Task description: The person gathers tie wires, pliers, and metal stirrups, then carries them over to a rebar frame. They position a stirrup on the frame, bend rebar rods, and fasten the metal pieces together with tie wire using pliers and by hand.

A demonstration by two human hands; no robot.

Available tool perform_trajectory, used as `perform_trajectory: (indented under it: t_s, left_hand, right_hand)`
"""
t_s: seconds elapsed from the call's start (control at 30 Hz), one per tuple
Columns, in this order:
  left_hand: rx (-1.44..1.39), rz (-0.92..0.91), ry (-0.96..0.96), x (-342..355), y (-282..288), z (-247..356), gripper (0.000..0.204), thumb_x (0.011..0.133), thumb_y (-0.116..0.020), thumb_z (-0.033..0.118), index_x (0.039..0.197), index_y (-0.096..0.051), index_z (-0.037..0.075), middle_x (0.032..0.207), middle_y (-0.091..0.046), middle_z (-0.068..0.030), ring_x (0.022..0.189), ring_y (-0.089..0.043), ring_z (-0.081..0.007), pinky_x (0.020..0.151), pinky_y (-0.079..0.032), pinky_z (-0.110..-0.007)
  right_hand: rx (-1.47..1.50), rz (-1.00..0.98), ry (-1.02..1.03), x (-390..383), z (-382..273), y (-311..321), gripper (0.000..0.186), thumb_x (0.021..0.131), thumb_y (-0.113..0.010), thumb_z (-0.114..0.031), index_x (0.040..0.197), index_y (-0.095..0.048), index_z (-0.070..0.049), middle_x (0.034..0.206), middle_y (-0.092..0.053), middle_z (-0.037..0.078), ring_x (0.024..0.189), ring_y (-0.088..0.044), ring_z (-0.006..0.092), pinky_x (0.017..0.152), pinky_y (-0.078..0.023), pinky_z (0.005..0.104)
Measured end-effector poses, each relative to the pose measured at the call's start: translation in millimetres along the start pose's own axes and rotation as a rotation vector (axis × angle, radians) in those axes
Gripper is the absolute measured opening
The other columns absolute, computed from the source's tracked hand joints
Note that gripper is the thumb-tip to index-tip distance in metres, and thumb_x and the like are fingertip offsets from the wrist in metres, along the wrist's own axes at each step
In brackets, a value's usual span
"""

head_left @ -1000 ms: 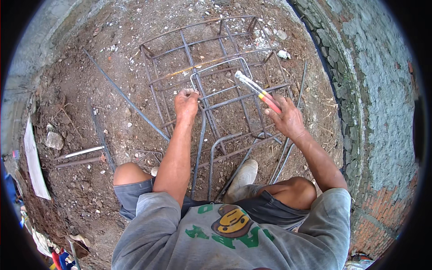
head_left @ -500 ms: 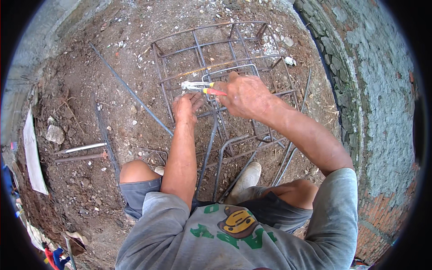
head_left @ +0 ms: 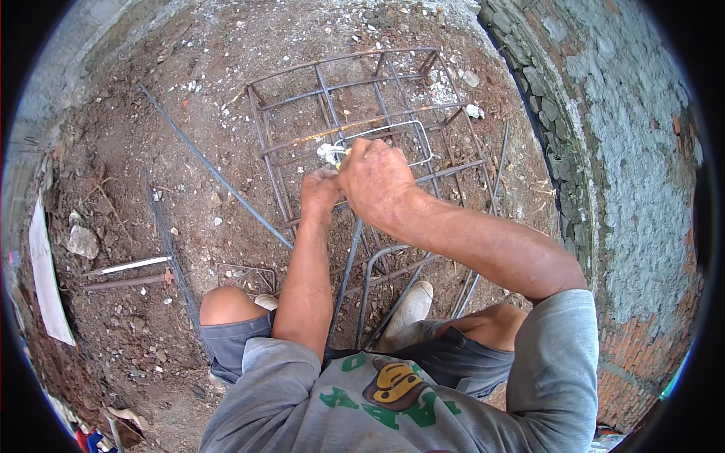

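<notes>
My right hand (head_left: 375, 180) is wrapped round a pair of pincers (head_left: 331, 153), its pale metal head pointing left and its handles mostly covered by the fist. Right beside it, my left hand (head_left: 319, 195) has its fingers curled in just below the pincer head. Whatever those fingers grip is hidden. Both hands are over the middle of a rusty rebar cage (head_left: 266, 158) lying on the ground. A cleaner grey rectangular rebar stirrup (head_left: 424, 136) rests across it, passing close to the pincer head. Any tie wire is too small to see.
Bent rebar rods (head_left: 368, 275) extend from the cage toward my shoes (head_left: 414, 303). A long rod (head_left: 215, 170) lies left on the stony soil, with a rock (head_left: 83, 241) and a pale board (head_left: 47, 275) farther left. Along the right runs a rough wall (head_left: 642, 174).
My right hand has moved left and turned over, bringing the pincers round so their handles are covered. The left hand's fingers have drawn in beneath the pincer head. The view has shifted slightly.
</notes>
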State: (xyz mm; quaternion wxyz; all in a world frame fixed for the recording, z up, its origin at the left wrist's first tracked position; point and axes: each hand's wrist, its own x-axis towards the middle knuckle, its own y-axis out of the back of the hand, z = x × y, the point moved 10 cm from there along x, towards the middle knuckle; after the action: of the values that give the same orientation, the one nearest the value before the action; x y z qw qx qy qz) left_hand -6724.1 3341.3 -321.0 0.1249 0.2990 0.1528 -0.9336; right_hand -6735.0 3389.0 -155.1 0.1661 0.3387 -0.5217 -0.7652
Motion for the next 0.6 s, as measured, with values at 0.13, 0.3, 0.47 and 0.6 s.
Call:
perform_trajectory:
  t_s: [0.13, 0.3, 0.47, 0.6]
  left_hand:
    - [0.039, 0.05, 0.024, -5.5, 0.3, 0.4, 0.007, 0.08, -0.06, 0.003, 0.081, -0.054, -0.002, 0.081, -0.061, -0.0105, 0.067, -0.06, -0.0157, 0.06, -0.052, -0.028]
    - [0.076, 0.002, -0.025, 12.6, 1.6, -13.3, 0.005, 0.081, -0.055, -0.001, 0.086, -0.055, -0.003, 0.084, -0.062, -0.0107, 0.07, -0.062, -0.0159, 0.062, -0.052, -0.026]
    - [0.103, -0.071, -0.019, 14.9, -2.3, -17.0, 0.014, 0.084, -0.057, 0.007, 0.094, -0.056, -0.002, 0.091, -0.064, -0.0108, 0.079, -0.063, -0.0178, 0.072, -0.053, -0.028]
    - [0.126, -0.01, -0.019, 13.6, 4.0, -16.9, 0.013, 0.083, -0.057, 0.007, 0.093, -0.055, -0.002, 0.09, -0.064, -0.012, 0.08, -0.064, -0.0187, 0.073, -0.054, -0.028]
  right_hand:
    - [0.034, -0.043, -0.031, -2.8, 6.0, -9.6, 0.032, 0.08, -0.06, -0.017, 0.102, -0.059, 0.005, 0.093, -0.056, 0.016, 0.087, -0.06, 0.025, 0.065, -0.055, 0.0345]
    - [0.06, 0.025, -0.06, -13.9, 20.2, -15.1, 0.035, 0.082, -0.059, -0.019, 0.11, -0.058, 0.002, 0.09, -0.055, 0.016, 0.084, -0.061, 0.0269, 0.062, -0.054, 0.0351]
    - [0.472, 0.28, -0.143, -82.2, 69.0, -10.0, 0.047, 0.079, -0.065, -0.024, 0.121, -0.052, -0.008, 0.086, -0.054, 0.014, 0.076, -0.061, 0.0299, 0.064, -0.053, 0.0394]
    - [0.524, 0.265, -0.233, -142.9, 111.3, -73.2, 0.051, 0.082, -0.064, -0.025, 0.126, -0.045, -0.008, 0.092, -0.052, 0.016, 0.08, -0.059, 0.0353, 0.066, -0.049, 0.0448]
